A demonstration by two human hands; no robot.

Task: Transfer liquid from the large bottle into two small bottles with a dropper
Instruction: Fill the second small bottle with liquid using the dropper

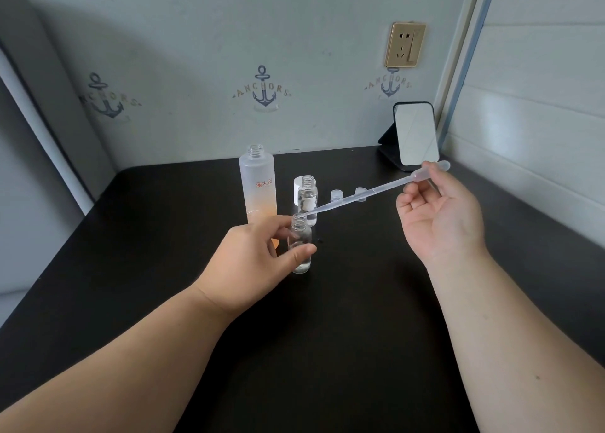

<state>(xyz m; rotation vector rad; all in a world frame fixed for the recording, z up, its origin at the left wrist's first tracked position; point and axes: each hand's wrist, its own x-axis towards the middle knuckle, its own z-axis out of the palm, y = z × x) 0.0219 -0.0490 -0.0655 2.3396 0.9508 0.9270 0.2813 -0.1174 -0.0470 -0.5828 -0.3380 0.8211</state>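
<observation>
The dropper point(370, 192) lies at a shallow slant, its tip at the mouth of the near small bottle point(300, 244), which stands upright on the dark table point(360, 318) in front of the large bottle point(258, 185). The right hand point(440, 216) pinches the dropper's bulb end between thumb and fingertips, palm turned up. The left hand point(253, 257) grips the near small bottle, thumb across the front and fingers behind. A second small bottle point(307, 198) stands uncapped just behind, and the large bottle is uncapped too. Two small caps point(348, 194) lie further back, and a mirror point(415, 134) stands against the wall.

Judgement: the discharge step is in hand. The tip should sit inside the neck before squeezing, with slow, even pressure and the bottle kept steady. How full either small bottle is cannot be told.
</observation>
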